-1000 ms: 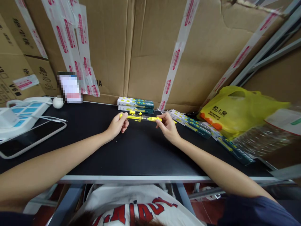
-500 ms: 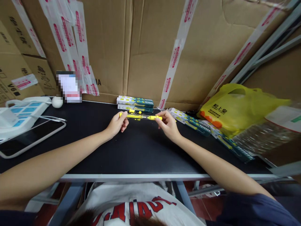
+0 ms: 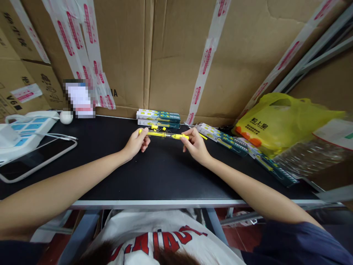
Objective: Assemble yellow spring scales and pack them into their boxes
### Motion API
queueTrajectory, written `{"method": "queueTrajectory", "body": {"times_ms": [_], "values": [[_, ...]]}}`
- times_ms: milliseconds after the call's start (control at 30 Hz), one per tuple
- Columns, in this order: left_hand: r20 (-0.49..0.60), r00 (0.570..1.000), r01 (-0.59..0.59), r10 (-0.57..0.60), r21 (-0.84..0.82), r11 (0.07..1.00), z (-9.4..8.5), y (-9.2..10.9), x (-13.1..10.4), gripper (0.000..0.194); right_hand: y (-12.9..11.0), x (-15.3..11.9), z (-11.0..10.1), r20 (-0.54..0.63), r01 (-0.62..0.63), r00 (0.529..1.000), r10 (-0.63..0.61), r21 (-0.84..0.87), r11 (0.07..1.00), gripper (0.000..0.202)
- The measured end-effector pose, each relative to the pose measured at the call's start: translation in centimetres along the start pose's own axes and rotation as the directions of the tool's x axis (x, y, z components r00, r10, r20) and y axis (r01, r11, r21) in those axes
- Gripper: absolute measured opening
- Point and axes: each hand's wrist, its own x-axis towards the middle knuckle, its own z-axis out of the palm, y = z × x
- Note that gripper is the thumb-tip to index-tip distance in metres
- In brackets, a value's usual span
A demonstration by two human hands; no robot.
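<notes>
A slim yellow tool with a clear middle section (image 3: 160, 134) is stretched level between my hands above the black table. My left hand (image 3: 137, 142) pinches its yellow left end, fingers curled. At the other end, my right hand (image 3: 196, 145) grips the yellow tip between thumb and fingers. Small yellow parts (image 3: 154, 127) with thin wire lie just behind the tool. Behind them is a stack of narrow printed boxes (image 3: 158, 117). A yellow stick pokes out past my right hand's fingers.
More narrow boxes (image 3: 223, 139) run along the back right, beside a yellow plastic bag (image 3: 264, 125) and clear plastic packaging (image 3: 306, 158). On the left are a power strip (image 3: 33, 129), a phone (image 3: 35, 158) and a white ball (image 3: 66, 117). Cardboard stands behind the table (image 3: 165, 176).
The camera view has shifted slightly. Both hands still hold the tool in nearly the same place. More of the yellow stick shows beyond my right hand.
</notes>
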Motion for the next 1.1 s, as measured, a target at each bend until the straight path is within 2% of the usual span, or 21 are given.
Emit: {"method": "queueTrajectory", "body": {"times_ms": [100,167,333,400,633,767,867,967,1100], "values": [[0.005,1.0,0.003,-0.002,-0.01,1.0,0.0,0.01,-0.02,0.03,0.09,-0.07,-0.05,0.026,-0.063,0.998,0.062,0.048,0.997,0.032],[0.02,1.0,0.0,0.001,-0.021,1.0,0.03,0.03,-0.07,0.032,0.23,-0.01,-0.16,0.003,-0.059,0.998,0.059,0.042,0.997,0.032],[0.04,0.999,-0.002,0.004,-0.031,1.0,0.07,0.04,-0.17,0.033,0.33,0.35,-0.4,-0.149,0.079,0.984,-0.1,-0.142,0.987,0.028],[0.044,0.999,-0.004,0.005,-0.03,1.0,0.05,0.02,-0.16,0.032,0.37,0.39,-0.37,-0.162,0.082,0.981,-0.109,-0.167,0.983,0.027],[0.038,0.999,-0.009,0.01,-0.022,1.0,0.04,0.09,-0.11,0.031,0.25,-0.01,0.16,-0.079,0.034,0.996,-0.036,-0.032,0.999,0.03],[0.028,1.0,-0.009,0.01,-0.024,1.0,0.05,0.12,-0.12,0.033,-0.21,-0.13,0.36,0.006,-0.06,0.998,0.059,0.088,0.994,0.038],[0.035,0.999,-0.008,0.009,-0.027,1.0,0.05,0.09,-0.1,0.032,-0.15,-0.14,0.3,0.003,-0.097,0.995,0.097,0.109,0.989,0.038],[0.04,0.999,-0.01,0.011,-0.025,1.0,0.05,0.11,-0.09,0.031,0.13,-0.02,0.05,-0.074,-0.045,0.996,0.048,0.033,0.998,0.033],[0.035,0.999,-0.001,0.002,-0.029,1.0,0.05,0.21,-0.1,0.03,0.38,0.35,-0.32,-0.172,0.077,0.979,-0.106,-0.168,0.983,0.028]]}}
